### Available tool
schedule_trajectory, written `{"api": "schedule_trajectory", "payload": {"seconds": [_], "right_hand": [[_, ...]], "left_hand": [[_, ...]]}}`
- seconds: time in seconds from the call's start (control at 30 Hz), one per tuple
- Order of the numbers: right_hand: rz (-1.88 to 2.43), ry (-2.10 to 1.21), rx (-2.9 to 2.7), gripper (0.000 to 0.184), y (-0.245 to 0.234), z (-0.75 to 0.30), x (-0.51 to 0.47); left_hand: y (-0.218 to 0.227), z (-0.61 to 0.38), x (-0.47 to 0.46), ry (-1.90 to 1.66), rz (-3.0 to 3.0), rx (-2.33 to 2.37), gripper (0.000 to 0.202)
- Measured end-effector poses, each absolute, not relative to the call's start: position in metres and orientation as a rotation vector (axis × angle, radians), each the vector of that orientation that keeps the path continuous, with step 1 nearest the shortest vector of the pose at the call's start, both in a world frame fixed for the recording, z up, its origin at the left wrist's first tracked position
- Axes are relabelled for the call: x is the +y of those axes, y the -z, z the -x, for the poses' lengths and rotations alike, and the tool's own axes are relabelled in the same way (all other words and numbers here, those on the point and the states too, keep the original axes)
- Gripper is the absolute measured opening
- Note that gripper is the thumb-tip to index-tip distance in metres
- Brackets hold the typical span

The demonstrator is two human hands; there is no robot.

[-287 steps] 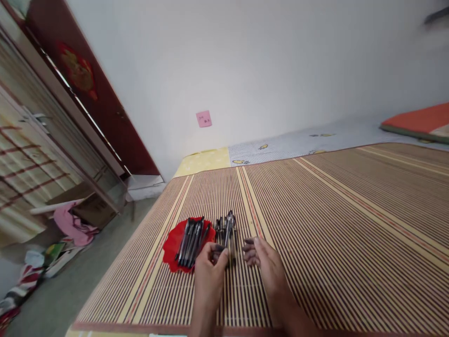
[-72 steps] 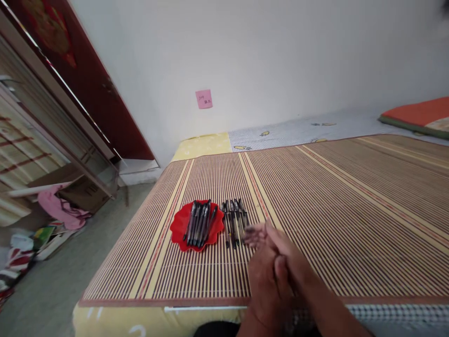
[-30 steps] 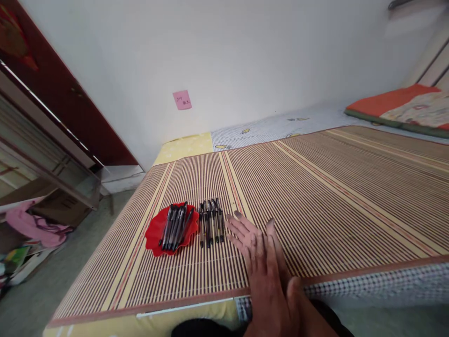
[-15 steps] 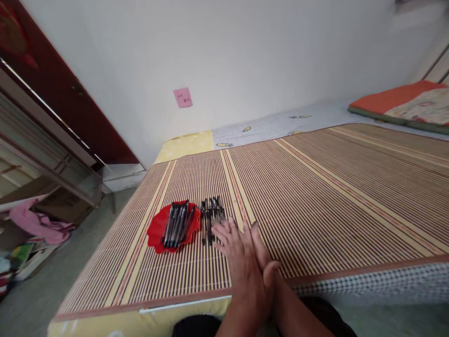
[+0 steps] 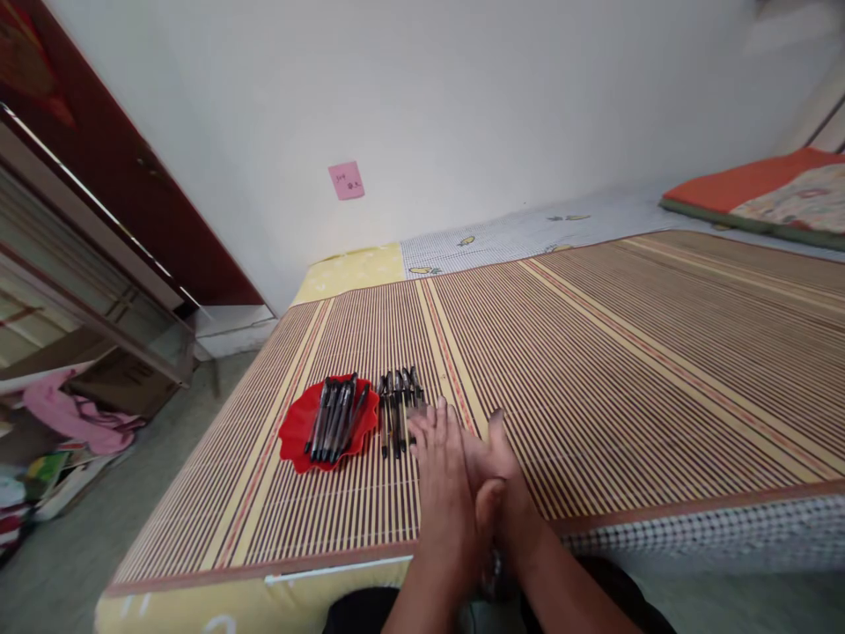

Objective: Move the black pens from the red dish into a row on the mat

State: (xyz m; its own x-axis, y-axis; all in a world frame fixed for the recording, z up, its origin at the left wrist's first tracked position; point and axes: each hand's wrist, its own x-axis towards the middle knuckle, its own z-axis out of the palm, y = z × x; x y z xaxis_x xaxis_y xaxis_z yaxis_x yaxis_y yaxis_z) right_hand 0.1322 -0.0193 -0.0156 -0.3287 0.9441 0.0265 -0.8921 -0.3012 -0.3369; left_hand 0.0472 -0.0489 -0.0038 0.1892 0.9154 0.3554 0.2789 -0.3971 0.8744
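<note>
My left hand lies with stretched fingers across my right hand, palm against palm. The right hand's thumb points up and away, and most of its fingers are hidden behind the left. Neither hand shows anything held. Just beyond my left fingertips, a row of black pens rests side by side on the striped mat; the hands cover the lower ends of some. Left of that row sits a red wavy-edged plate, holding a pile of several more black pens.
The mat covers a bed with a yellow and checked sheet. A folded orange quilt lies at the far right. A pink note sticks to the white wall. On the floor at left are a cardboard box and a pink cloth.
The hands have slid against each other: the left has shifted slightly left, and the right thumb stands further apart. The pens and plate lie as before.
</note>
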Motion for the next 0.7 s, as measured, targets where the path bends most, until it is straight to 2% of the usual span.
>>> {"api": "schedule_trajectory", "payload": {"seconds": [0.07, 0.23, 0.37, 0.7], "right_hand": [[0.219, -1.815, -0.297, 0.089, 0.015, -0.142, -0.017], [0.231, -1.741, -0.214, 0.083, 0.01, -0.153, -0.016], [0.225, -1.806, -0.222, 0.085, 0.007, -0.148, -0.018], [0.253, -1.717, -0.245, 0.083, 0.012, -0.15, -0.016]], "left_hand": [[-0.003, -0.041, -0.046, -1.264, -1.393, 0.876, 0.079], [-0.016, -0.024, -0.034, -1.176, -0.501, 0.414, 0.084], [-0.015, -0.02, -0.028, -1.171, -0.389, 0.335, 0.083], [-0.009, -0.007, -0.02, -1.228, -0.31, 0.307, 0.089]]}}
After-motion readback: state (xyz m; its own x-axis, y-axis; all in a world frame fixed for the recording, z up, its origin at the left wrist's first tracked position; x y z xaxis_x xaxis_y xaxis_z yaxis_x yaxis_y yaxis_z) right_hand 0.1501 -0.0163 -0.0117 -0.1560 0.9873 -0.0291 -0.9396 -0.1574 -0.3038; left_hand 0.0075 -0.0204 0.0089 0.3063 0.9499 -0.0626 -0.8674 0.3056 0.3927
